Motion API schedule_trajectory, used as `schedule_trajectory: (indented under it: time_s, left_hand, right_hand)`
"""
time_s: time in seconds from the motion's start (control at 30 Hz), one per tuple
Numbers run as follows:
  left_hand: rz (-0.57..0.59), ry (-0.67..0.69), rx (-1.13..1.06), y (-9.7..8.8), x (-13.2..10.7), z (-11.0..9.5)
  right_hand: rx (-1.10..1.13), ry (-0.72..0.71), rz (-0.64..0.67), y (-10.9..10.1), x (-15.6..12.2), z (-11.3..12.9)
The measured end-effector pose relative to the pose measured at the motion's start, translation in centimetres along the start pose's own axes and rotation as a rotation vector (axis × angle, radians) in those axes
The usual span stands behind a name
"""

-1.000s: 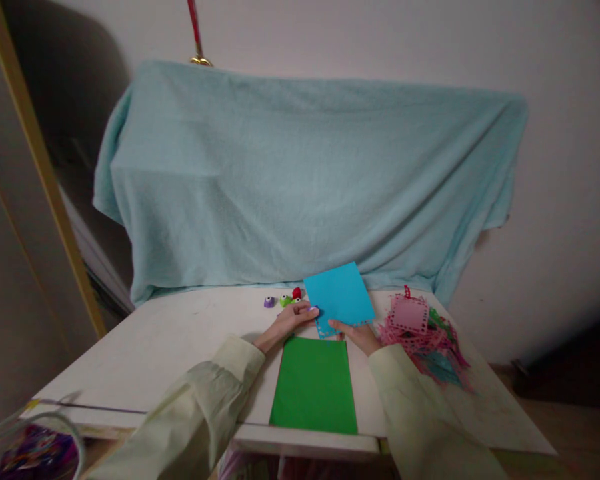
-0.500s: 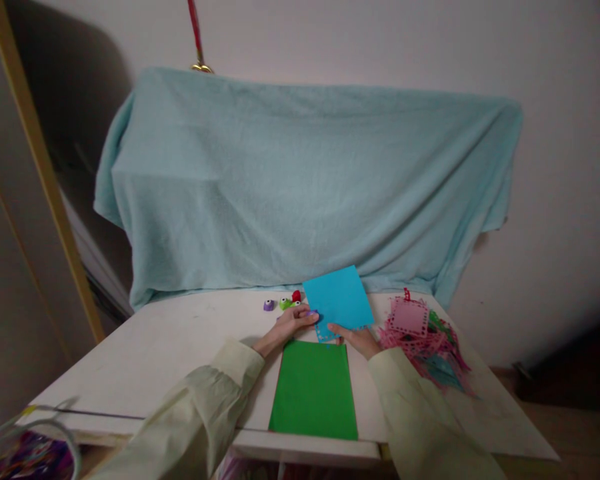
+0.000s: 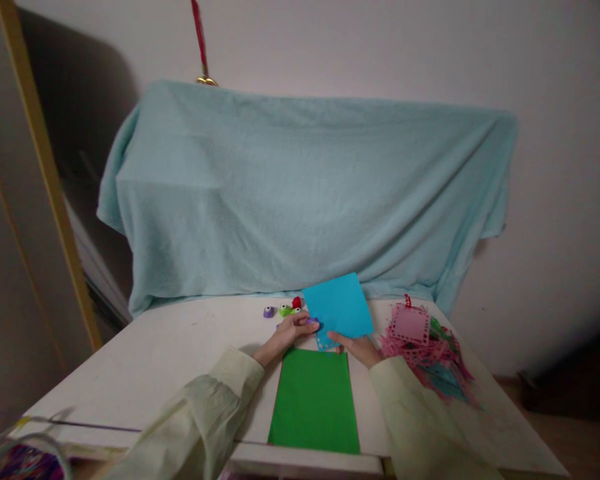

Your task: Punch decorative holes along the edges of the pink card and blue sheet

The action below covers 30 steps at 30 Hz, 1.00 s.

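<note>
A sheet of blue paper (image 3: 339, 304) is held up over the table, tilted, with punched holes along its lower and left edges. My right hand (image 3: 356, 347) pinches its lower edge, thumb on top. My left hand (image 3: 291, 329) is closed around a small purple hole punch (image 3: 313, 323), which sits at the paper's lower left edge. Fingers cover part of the punch. Just below the hands, a green sheet (image 3: 314, 401) lies flat near the table's front edge.
Behind my left hand stand another purple punch (image 3: 269, 312), green punches (image 3: 285, 311) with eye shapes and a red one (image 3: 297, 303). Pink punched paper (image 3: 411, 325) rests on a heap of shredded paper (image 3: 430, 363) at right. A light blue cloth (image 3: 300, 193) hangs behind the white table (image 3: 180, 353).
The whole view has shifted slightly, so the table appears lower. Both hands keep their hold on the punch and the blue paper, with little visible movement.
</note>
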State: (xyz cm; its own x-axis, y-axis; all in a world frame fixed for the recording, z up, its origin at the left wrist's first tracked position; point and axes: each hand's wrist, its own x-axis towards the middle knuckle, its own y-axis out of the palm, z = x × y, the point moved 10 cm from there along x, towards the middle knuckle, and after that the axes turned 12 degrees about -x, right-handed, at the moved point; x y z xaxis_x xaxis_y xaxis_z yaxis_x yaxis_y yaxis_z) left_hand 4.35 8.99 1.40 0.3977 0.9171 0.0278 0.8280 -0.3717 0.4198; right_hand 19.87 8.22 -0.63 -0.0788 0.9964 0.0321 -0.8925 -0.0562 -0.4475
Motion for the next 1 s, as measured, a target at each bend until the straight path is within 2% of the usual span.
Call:
schedule_trajectory:
  time_s: [0.3,0.5,0.73,0.87,1.0]
  left_hand:
    - [0.008,0.074,0.112,-0.4,0.6,-0.5]
    - [-0.007,0.130,0.176,-0.9,0.6,-0.8]
    - [-0.029,0.142,0.107,-0.7,0.5,-1.3]
    - [-0.085,0.162,0.068,-1.1,0.3,-1.8]
    - [-0.093,0.201,0.007,-1.2,0.0,-2.7]
  right_hand:
    - [-0.055,0.020,0.061,0.4,-0.6,0.9]
    - [-0.059,-0.024,0.087,0.9,-0.4,0.9]
    - [0.098,-0.059,0.015,0.5,-0.2,1.3]
    - [0.041,-0.046,-0.051,-0.3,0.0,1.1]
    - [0.015,-0.025,-0.128,-1.9,-0.2,1.4]
